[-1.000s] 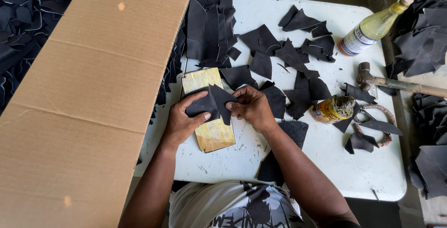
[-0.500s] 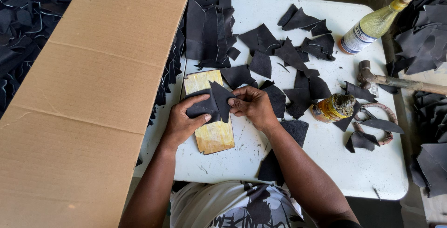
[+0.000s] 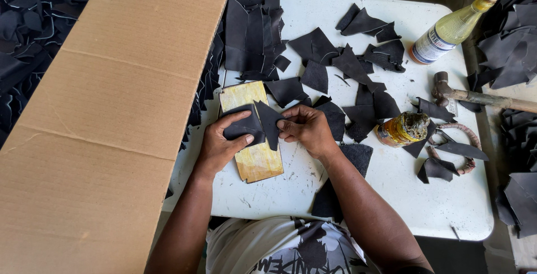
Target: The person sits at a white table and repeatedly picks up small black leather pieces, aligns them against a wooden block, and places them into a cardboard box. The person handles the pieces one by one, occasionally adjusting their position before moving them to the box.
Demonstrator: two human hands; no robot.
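Note:
Both my hands hold one black leather piece (image 3: pixel 254 124) over a yellowish wooden board (image 3: pixel 257 159) on the white table (image 3: pixel 391 195). My left hand (image 3: pixel 219 142) presses the piece's left half down with thumb and fingers. My right hand (image 3: pixel 305 130) pinches its right edge, fingers curled. The piece is folded or creased near its middle.
Several black leather offcuts (image 3: pixel 335 61) are scattered over the table, with a stack (image 3: pixel 251 33) at the back. A glue-crusted jar (image 3: pixel 404 128), a yellow bottle (image 3: pixel 450 28) and a hammer (image 3: pixel 475 96) lie to the right. A large cardboard sheet (image 3: pixel 112 112) lies to the left.
My hands have shifted the leather piece slightly on the board, and my right hand's fingers have re-gripped its right edge. Nothing else has moved.

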